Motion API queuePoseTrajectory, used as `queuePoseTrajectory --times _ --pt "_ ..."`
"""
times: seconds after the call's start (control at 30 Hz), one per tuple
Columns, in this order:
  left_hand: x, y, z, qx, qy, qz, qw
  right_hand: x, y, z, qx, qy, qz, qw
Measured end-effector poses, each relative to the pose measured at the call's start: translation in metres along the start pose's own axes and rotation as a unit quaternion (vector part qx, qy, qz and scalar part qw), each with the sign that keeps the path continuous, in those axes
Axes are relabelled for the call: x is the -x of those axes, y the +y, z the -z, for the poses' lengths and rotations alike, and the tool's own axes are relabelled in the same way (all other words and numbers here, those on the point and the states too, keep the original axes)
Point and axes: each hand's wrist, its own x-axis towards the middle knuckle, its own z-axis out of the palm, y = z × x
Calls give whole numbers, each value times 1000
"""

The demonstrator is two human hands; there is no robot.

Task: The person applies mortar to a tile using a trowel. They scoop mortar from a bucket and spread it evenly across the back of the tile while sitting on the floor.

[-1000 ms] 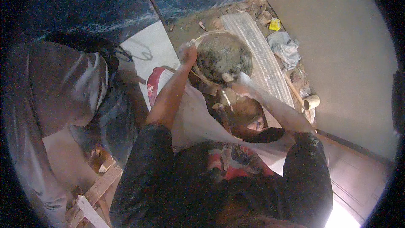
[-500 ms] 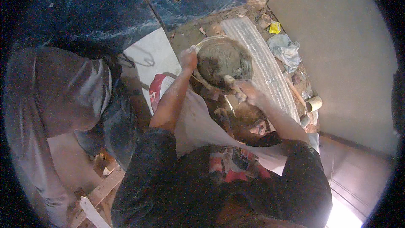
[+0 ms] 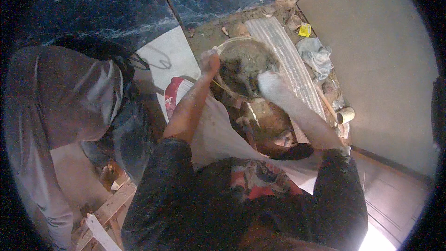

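My left hand (image 3: 209,62) is closed on the left rim of a round bucket (image 3: 234,42) holding grey, wet mortar (image 3: 241,65). My right hand (image 3: 270,83) is at the bucket's right near side, smeared by motion; its fingers and whatever may be in them cannot be made out. Beneath the bucket, on the near side, a second container (image 3: 265,116) with brownish contents is partly visible. A white sack (image 3: 174,88) with a red band lies left of it, and a long ribbed light strip (image 3: 292,79) runs along its right.
A person in grey (image 3: 69,93) is close at left beside a white panel (image 3: 165,51). A mallet (image 3: 344,115), crumpled plastic (image 3: 313,58) and yellow packet (image 3: 304,29) lie along the right wall (image 3: 385,65). Blue marbled tiles (image 3: 111,0) stand behind; a wooden frame (image 3: 111,204) is lower left.
My right hand has risen slightly onto the bucket's right side and blurred; the tool handle seen in it earlier no longer shows clearly. My left hand stays on the rim.
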Motion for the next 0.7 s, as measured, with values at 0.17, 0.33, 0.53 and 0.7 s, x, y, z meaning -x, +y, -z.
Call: queuePoseTrajectory --times 0.17,0.33,0.53,0.7 --pt "-3 -23 -22 -55 51 -39 996 -6 -22 -26 -32 4 56 998" --pt "-12 -39 -52 7 86 26 996 40 -18 -6 -18 -36 22 999" --pt "-7 -20 -29 -49 45 -59 996 56 9 -17 -33 -44 -14 998" --pt "-11 -33 -37 -44 59 -17 997 42 -9 -32 -128 -65 -72 987"
